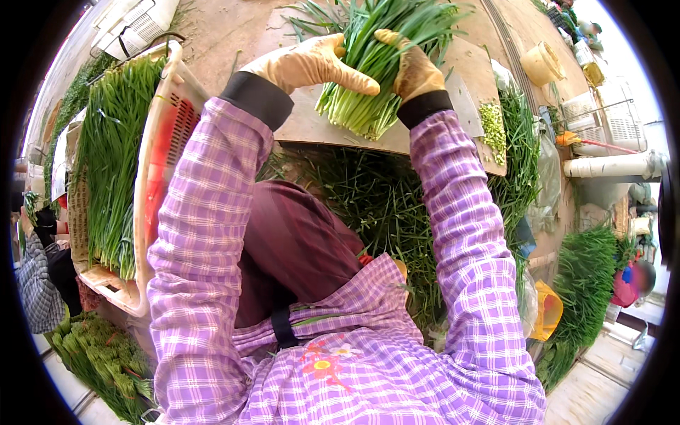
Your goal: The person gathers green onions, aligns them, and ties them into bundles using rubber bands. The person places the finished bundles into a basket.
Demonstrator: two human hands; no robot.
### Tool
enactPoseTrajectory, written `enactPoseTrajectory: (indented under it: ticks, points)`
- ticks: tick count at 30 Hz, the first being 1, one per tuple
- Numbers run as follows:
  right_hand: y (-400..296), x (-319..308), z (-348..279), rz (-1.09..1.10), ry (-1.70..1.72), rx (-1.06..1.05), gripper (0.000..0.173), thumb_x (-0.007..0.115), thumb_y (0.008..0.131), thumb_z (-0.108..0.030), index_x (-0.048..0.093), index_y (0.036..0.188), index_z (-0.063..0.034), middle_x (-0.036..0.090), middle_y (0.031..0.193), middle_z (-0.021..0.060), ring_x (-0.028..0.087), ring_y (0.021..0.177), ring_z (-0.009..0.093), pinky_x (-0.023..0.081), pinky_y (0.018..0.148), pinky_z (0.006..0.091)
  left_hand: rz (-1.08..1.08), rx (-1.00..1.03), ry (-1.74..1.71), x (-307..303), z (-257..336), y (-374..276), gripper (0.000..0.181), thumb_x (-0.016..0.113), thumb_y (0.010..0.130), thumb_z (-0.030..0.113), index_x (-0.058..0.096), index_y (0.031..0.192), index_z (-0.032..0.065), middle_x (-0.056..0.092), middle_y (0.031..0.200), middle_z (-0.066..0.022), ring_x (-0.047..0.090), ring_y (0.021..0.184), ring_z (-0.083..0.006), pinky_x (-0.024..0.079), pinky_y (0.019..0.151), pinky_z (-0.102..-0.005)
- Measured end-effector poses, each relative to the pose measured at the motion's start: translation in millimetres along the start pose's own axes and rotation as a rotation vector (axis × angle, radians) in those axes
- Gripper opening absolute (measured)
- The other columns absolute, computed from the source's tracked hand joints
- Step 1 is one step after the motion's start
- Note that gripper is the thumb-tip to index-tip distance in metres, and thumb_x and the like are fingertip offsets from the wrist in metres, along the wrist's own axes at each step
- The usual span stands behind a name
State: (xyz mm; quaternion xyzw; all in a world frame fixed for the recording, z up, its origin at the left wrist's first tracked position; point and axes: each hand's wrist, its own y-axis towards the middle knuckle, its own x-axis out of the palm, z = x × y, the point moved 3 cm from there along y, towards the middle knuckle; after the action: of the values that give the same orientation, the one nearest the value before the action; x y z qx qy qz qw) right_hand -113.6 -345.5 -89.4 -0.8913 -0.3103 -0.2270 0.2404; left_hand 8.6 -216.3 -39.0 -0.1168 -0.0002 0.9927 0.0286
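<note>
Both hands wear stained, cream-coloured gloves. A thick bunch of long green leaves with pale stalks, probably Chinese chives, rests on a low board in front of me. My left hand lies against the bunch's left side, thumb stretched across towards the stalks; whether it grips is unclear. On the right side my right hand curls its fingers around the leaves. The leaf tips fan out beyond both hands, and the cut stalk ends point towards me. Small cut stalk pieces lie in a heap at the board's right edge.
At my left stands a plastic crate filled with similar green bunches. Loose leaves cover the ground under the board. More greens are piled at right, near a yellow bag and a person. Another person is at far left.
</note>
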Motion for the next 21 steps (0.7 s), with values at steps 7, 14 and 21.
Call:
enactPoseTrajectory:
  ticks: [7,14,21]
  points:
    - [37,-22,26,0.253,-0.223,-0.013,0.021,0.077,0.084,-0.013,0.073,0.100,0.0001,0.071,0.094,0.0104,0.063,0.072,0.024,0.053,0.068,0.0386,0.044,-0.279,0.393,16,-41,22,0.131,0.095,0.054,0.052,0.027,0.140,-0.0218,0.051,0.134,-0.0347,0.044,0.135,-0.0353,0.040,0.108,-0.0364]
    - [5,-1,-2,0.016,-1.564,-0.694,0.058,0.066,0.073,0.007,0.062,0.128,-0.0116,0.068,0.120,0.0128,0.064,0.113,0.027,0.053,0.095,0.0311,0.254,-0.492,0.767,30,-64,60,0.138,0.094,0.048,0.057,0.024,0.145,-0.0138,0.044,0.142,-0.0279,0.046,0.134,-0.0378,0.043,0.108,-0.0426]
    - [-41,-30,-64,0.022,-1.072,-0.856,0.030,0.068,0.083,-0.009,0.067,0.112,-0.0056,0.073,0.101,0.0088,0.070,0.087,0.023,0.057,0.078,0.0318,0.105,-0.353,0.540,8,-90,68,0.076,0.084,0.064,0.056,0.072,0.107,-0.0054,0.071,0.105,-0.0248,0.069,0.105,-0.0332,0.053,0.091,-0.0360]
